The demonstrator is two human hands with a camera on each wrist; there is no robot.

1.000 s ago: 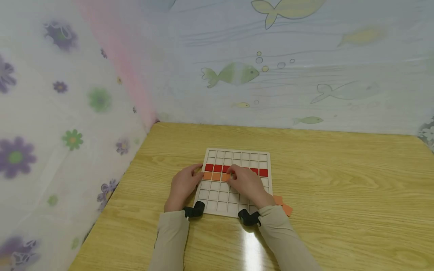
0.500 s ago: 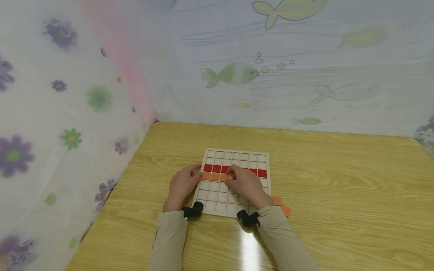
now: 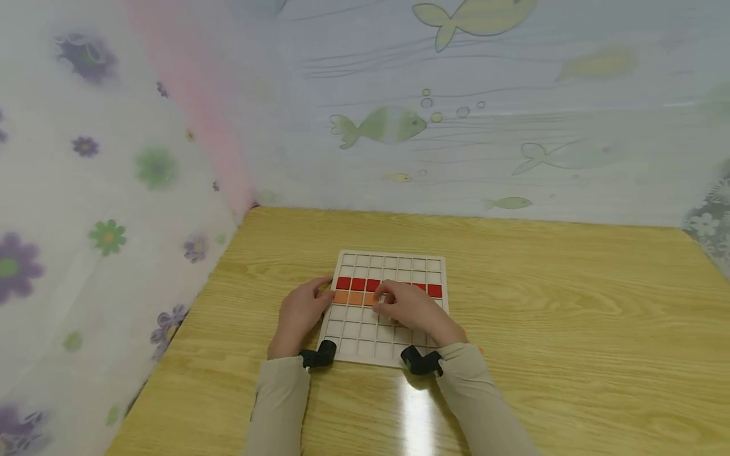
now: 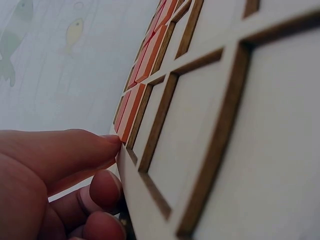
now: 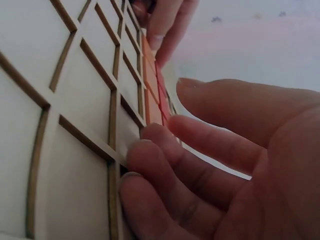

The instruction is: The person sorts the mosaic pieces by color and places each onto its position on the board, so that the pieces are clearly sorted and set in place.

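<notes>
A pale wooden grid board lies on the table. Red square tiles fill one row, partly covered by my right hand. Three orange tiles sit in the row below, from the left edge. My left hand grips the board's left edge, its thumb beside the first orange tile and its other fingers curled by the rim. Over the middle of the board, my right hand has its thumb apart from its loosely bent fingers, which rest near the grid; I see no tile between them.
Beyond the right forearm, an edge of a loose orange tile peeks out. A wood-grain table extends around the board. Walls with flower and fish pictures stand at the left and back.
The view has shifted slightly. My right wrist has moved right over the board, covering most of the loose orange tiles, and its fingertips have eased off the third orange tile. The left hand stays.
</notes>
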